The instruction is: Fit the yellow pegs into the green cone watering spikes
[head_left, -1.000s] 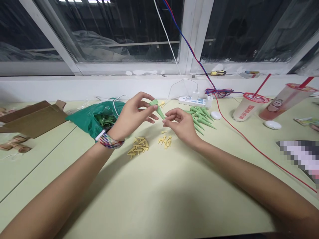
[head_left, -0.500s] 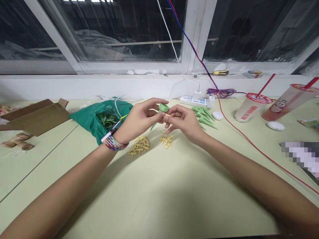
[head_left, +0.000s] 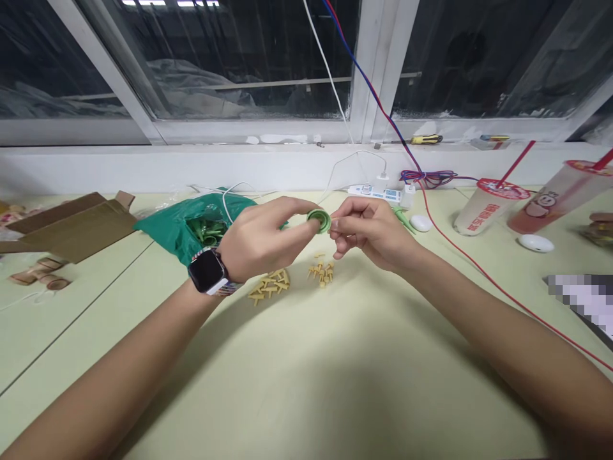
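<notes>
Containers first: the green bag [head_left: 178, 225] lies open at 9 o'clock of the hands, and we see more cones [head_left: 205, 230] bunched inside it, too tangled to count. Further out at 9 o'clock sits one cardboard box [head_left: 67, 223], and we cannot see what it holds. Over at 3 o'clock stand two cups [head_left: 483, 209], lids on, one red straw each.

Now the hands, up above the table [head_left: 306, 370]. The left hand [head_left: 261, 239], with a watch [head_left: 207, 269] on the wrist, has its grip closed around one green cone [head_left: 318, 221], the round open mouth turned towards us. The right hand [head_left: 371, 233] is at 3 o'clock of that cone, thumb and forefinger pinched together right at the rim. Whether anything sits between those fingertips, we cannot tell.

Below the hands, at 6 o'clock, two small heaps of yellow pegs [head_left: 271, 286] lie on the table, too many to count. One loose cone [head_left: 402, 217] peeks out behind the right hand, and two white oval things [head_left: 421, 222] lie at 3 o'clock
</notes>
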Demonstrator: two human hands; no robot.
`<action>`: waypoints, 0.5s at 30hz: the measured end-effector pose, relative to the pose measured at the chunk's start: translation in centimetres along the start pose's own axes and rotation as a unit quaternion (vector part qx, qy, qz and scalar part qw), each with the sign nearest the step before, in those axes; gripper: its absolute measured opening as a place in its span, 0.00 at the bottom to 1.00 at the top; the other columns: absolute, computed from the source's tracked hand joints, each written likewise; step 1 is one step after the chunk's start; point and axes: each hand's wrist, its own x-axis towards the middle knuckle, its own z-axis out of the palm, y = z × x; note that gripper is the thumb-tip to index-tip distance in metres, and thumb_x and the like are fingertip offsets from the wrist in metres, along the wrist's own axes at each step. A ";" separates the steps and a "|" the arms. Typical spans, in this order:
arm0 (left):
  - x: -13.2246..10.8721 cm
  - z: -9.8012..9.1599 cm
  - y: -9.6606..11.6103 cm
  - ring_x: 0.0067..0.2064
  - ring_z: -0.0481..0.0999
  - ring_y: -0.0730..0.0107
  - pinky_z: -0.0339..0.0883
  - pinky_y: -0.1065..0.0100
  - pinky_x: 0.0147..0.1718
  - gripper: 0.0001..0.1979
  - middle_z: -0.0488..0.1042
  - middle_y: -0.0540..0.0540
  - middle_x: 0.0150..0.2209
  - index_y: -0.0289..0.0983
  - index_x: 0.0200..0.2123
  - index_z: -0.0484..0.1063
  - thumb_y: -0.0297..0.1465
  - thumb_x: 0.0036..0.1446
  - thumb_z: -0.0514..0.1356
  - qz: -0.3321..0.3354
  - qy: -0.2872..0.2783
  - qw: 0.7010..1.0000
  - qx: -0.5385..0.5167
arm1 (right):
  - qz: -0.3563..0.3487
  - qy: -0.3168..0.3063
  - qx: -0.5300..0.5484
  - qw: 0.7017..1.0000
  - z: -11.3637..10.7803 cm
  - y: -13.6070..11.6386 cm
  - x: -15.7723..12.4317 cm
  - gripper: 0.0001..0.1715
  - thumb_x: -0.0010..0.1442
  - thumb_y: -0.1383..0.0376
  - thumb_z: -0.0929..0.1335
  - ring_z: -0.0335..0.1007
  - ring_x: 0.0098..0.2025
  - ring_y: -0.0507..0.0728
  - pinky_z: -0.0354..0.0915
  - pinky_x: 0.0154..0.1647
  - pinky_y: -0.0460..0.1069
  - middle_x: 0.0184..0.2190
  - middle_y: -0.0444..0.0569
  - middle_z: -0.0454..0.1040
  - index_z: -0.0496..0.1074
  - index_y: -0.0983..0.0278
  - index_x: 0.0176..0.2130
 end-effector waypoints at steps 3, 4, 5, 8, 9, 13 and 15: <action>0.5 0.5 0.5 0.40 0.84 0.61 0.79 0.58 0.43 0.10 0.83 0.46 0.37 0.41 0.38 0.76 0.41 0.62 0.64 -0.115 -0.004 0.979 -0.170 | -0.075 0.040 -0.096 0.992 0.4 -0.4 -0.4 0.14 0.51 0.60 0.80 0.76 0.23 0.53 0.77 0.26 0.50 0.24 0.45 0.77 0.76 0.64 0.29; 0.7 0.7 0.8 0.39 0.84 0.61 0.80 0.58 0.41 0.12 0.82 0.46 0.35 0.40 0.38 0.75 0.43 0.61 0.65 -0.160 -0.019 0.959 -0.231 | -0.105 0.053 -0.135 0.984 0.4 -0.5 -0.4 0.13 0.51 0.61 0.80 0.76 0.25 0.54 0.76 0.26 0.49 0.24 0.45 0.77 0.76 0.63 0.29; 0.8 0.9 0.9 0.38 0.84 0.60 0.80 0.59 0.39 0.14 0.81 0.46 0.34 0.39 0.38 0.74 0.44 0.61 0.66 -0.195 -0.034 0.941 -0.274 | -0.127 0.064 -0.168 0.975 0.3 -0.5 -0.5 0.12 0.51 0.62 0.80 0.76 0.26 0.54 0.75 0.27 0.48 0.24 0.45 0.76 0.76 0.63 0.29; 0.9 0.3 0.0 0.42 0.83 0.60 0.79 0.60 0.39 0.15 0.81 0.45 0.38 0.39 0.37 0.71 0.44 0.61 0.66 -0.225 0.027 0.942 -0.247 | -0.125 0.082 -0.181 0.972 -1.6 -0.9 -0.1 0.11 0.50 0.63 0.79 0.74 0.25 0.54 0.74 0.25 0.49 0.23 0.45 0.75 0.75 0.63 0.28; 0.9 -0.2 -0.7 0.45 0.82 0.61 0.79 0.60 0.41 0.14 0.80 0.46 0.40 0.39 0.37 0.70 0.43 0.62 0.66 -0.224 0.082 0.951 -0.196 | -0.105 0.095 -0.155 0.978 -2.6 -1.2 0.1 0.12 0.50 0.62 0.79 0.72 0.23 0.53 0.74 0.23 0.49 0.22 0.45 0.74 0.74 0.63 0.27; 1.1 -1.8 -3.7 0.38 0.82 0.70 0.80 0.61 0.39 0.14 0.76 0.52 0.42 0.40 0.42 0.66 0.38 0.61 0.68 -0.272 0.123 0.935 -0.192 | -0.058 0.175 -0.060 0.981 -6.8 -2.5 1.5 0.13 0.50 0.64 0.78 0.68 0.24 0.49 0.76 0.29 0.48 0.24 0.43 0.72 0.72 0.63 0.27; 1.2 -1.1 -4.1 0.34 0.82 0.68 0.79 0.62 0.34 0.21 0.75 0.52 0.39 0.42 0.48 0.65 0.36 0.56 0.71 -0.315 0.068 0.919 -0.226 | -0.061 0.202 -0.040 0.977 -7.8 -2.9 2.1 0.12 0.51 0.64 0.77 0.68 0.26 0.48 0.76 0.32 0.47 0.26 0.43 0.72 0.72 0.63 0.28</action>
